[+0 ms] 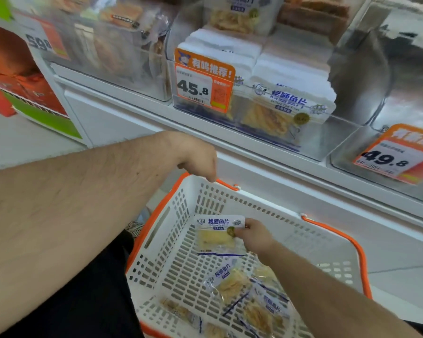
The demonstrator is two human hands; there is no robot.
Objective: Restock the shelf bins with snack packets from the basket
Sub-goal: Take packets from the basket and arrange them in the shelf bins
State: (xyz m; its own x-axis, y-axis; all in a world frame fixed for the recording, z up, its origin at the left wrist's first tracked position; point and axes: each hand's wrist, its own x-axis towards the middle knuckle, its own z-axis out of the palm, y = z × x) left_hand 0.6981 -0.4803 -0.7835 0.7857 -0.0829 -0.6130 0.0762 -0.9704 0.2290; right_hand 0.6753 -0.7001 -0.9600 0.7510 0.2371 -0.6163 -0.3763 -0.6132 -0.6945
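Now, right hand (254,236): pinching a packet (217,234) by its top corner, holding it above the basket floor.
Left hand (198,159): gripping the basket (181,240) handle (226,184).
Loose packets (249,298): lying in the basket.
Bin (266,98): sitting packed on the shelf (279,164).

White shelf (266,152) — carrying clear bins side by side: left bin (112,57) holding mixed snack packs, middle bin (322,147) standing fish-fillet packets (286,111) upright in rows, right bin (347,164) wearing an orange price tag (396,154).
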